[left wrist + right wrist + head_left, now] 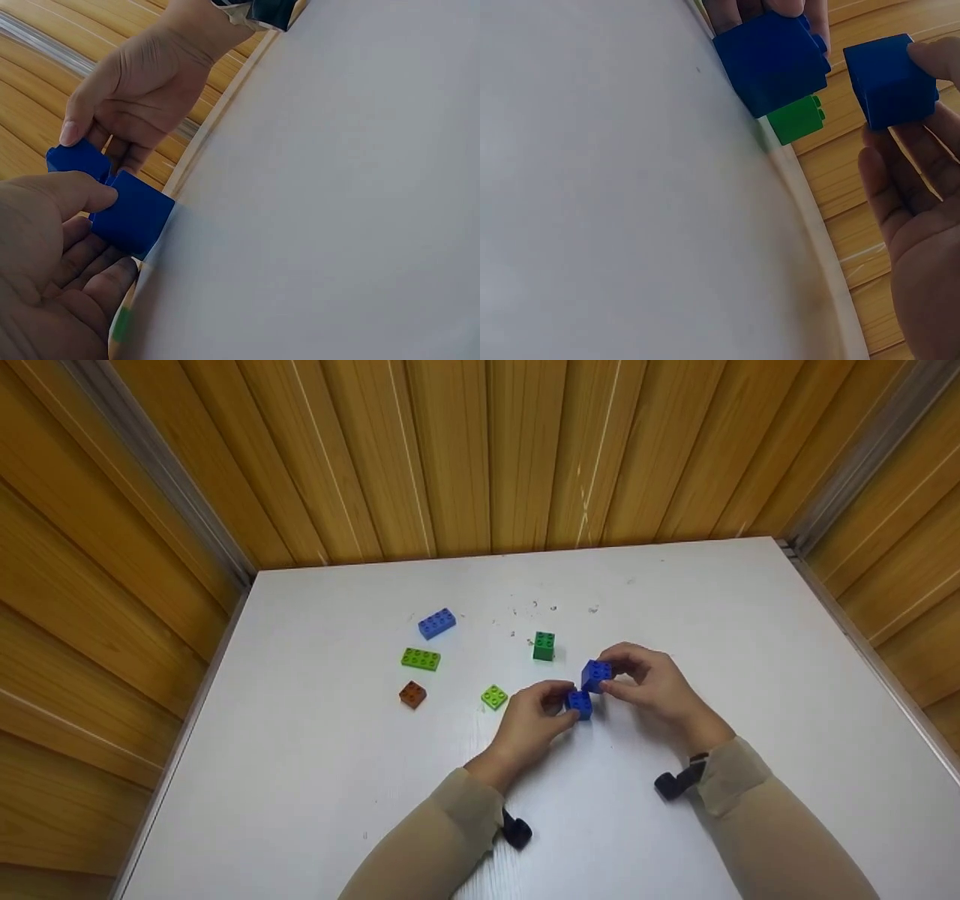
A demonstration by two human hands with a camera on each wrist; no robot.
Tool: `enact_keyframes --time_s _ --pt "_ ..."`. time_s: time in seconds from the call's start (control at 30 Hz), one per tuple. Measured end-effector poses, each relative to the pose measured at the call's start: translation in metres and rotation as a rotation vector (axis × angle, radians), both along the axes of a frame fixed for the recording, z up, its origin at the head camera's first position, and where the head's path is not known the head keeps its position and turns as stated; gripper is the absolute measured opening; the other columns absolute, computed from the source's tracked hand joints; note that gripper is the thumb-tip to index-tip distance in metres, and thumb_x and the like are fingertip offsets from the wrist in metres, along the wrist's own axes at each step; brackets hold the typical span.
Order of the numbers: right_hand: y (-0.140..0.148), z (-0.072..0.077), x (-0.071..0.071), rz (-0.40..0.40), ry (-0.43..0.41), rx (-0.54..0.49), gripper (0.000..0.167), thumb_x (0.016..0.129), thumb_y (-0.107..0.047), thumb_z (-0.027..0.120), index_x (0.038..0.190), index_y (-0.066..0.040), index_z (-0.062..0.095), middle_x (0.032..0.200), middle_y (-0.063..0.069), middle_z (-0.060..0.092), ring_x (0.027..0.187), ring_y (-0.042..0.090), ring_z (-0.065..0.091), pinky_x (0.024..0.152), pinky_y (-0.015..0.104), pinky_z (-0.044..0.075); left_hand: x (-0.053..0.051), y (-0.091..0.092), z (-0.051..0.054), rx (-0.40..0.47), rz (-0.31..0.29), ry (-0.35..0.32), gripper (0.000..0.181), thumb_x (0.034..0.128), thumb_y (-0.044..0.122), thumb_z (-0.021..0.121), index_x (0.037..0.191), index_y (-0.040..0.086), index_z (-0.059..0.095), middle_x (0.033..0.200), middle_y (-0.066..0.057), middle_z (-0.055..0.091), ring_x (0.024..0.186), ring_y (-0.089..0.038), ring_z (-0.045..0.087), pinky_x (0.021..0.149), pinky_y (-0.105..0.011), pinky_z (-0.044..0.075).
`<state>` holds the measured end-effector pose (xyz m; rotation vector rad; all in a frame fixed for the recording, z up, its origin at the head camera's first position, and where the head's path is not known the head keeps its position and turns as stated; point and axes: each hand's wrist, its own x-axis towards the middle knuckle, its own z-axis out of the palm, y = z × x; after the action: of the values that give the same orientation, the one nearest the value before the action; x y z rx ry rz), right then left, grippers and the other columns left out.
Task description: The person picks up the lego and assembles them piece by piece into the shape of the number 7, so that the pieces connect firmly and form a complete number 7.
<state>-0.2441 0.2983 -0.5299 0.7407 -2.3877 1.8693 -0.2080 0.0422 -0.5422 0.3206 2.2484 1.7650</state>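
Note:
Between thumb and fingers, my left hand point(534, 718) pinches a dark blue toy building brick point(579, 704) low over the table, studs facing up. My right hand point(654, 684) grips a second dark blue brick point(597, 676), a little higher and just behind the first. In the left wrist view, the left hand's brick point(133, 215) is in front and partly overlaps the right hand's brick point(78, 160). From the right wrist, a gap shows between the left brick point(771, 61) and the right brick point(891, 81).
Behind the hands stands a dark green brick point(544, 646). Left of them lie a small lime brick point(494, 697), a brown brick point(412, 694), a long lime brick point(421, 659) and a long lighter blue brick point(437, 623). Wood-look panels point(517, 457) border the white table point(300, 780).

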Motion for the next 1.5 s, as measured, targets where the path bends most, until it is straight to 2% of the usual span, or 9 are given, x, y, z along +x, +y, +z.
enact_keyframes --time_s 0.13,0.37,0.53,0.73,1.17,1.5 --pt "-0.0026 0.0029 0.0027 0.04 -0.022 0.01 0.035 0.094 0.013 0.081 0.127 0.009 0.074 0.122 -0.005 0.076 0.111 0.009 0.074 0.104 0.018 0.06 -0.0004 -0.0001 0.0005 0.0 0.001 0.014 0.047 0.1026 0.01 0.083 0.148 0.014 0.072 0.147 -0.003 0.077 0.14 -0.018 0.072 0.12 -0.031 0.058" --pt "-0.0059 0.004 0.004 0.09 -0.014 0.021 0.036 0.092 0.013 0.083 0.127 0.007 0.076 0.122 -0.004 0.077 0.113 0.009 0.073 0.105 0.019 0.059 -0.0007 -0.0003 0.0002 -0.012 -0.005 0.015 0.049 0.1022 0.008 0.083 0.15 0.013 0.071 0.149 -0.005 0.076 0.142 -0.02 0.072 0.121 -0.032 0.058" --pt "-0.0077 0.0035 0.0058 0.11 -0.016 0.032 0.034 0.092 0.012 0.083 0.125 0.006 0.077 0.122 -0.003 0.077 0.113 0.009 0.073 0.105 0.019 0.059 -0.0016 0.0001 -0.0007 -0.005 -0.014 0.038 0.049 0.1007 0.003 0.082 0.149 0.008 0.071 0.147 -0.01 0.077 0.14 -0.022 0.073 0.118 -0.03 0.059" --pt "-0.0095 0.0034 0.0077 0.114 -0.017 0.048 0.034 0.092 0.011 0.084 0.125 0.003 0.079 0.121 -0.002 0.078 0.112 0.009 0.073 0.104 0.019 0.059 -0.0016 0.0006 -0.0015 0.001 -0.017 0.06 0.047 0.1001 0.001 0.082 0.146 0.006 0.072 0.145 -0.011 0.078 0.138 -0.022 0.074 0.115 -0.027 0.06" --pt "-0.0085 0.003 0.0075 0.106 -0.027 0.114 0.034 0.093 0.006 0.086 0.127 0.003 0.079 0.126 -0.003 0.078 0.117 0.007 0.073 0.108 0.017 0.058 -0.0003 0.0001 0.0006 -0.025 -0.016 0.04 0.049 0.1022 0.004 0.082 0.149 0.011 0.072 0.147 -0.007 0.077 0.139 -0.019 0.073 0.118 -0.03 0.06" --pt "-0.0084 0.0017 0.0069 0.102 -0.054 0.1 0.031 0.094 0.006 0.087 0.123 0.002 0.081 0.128 0.013 0.078 0.118 0.008 0.073 0.109 0.019 0.058 0.0003 -0.0002 0.0016 -0.019 -0.015 0.035 0.048 0.1019 0.002 0.081 0.149 0.009 0.071 0.148 -0.008 0.076 0.14 -0.02 0.073 0.117 -0.027 0.059"
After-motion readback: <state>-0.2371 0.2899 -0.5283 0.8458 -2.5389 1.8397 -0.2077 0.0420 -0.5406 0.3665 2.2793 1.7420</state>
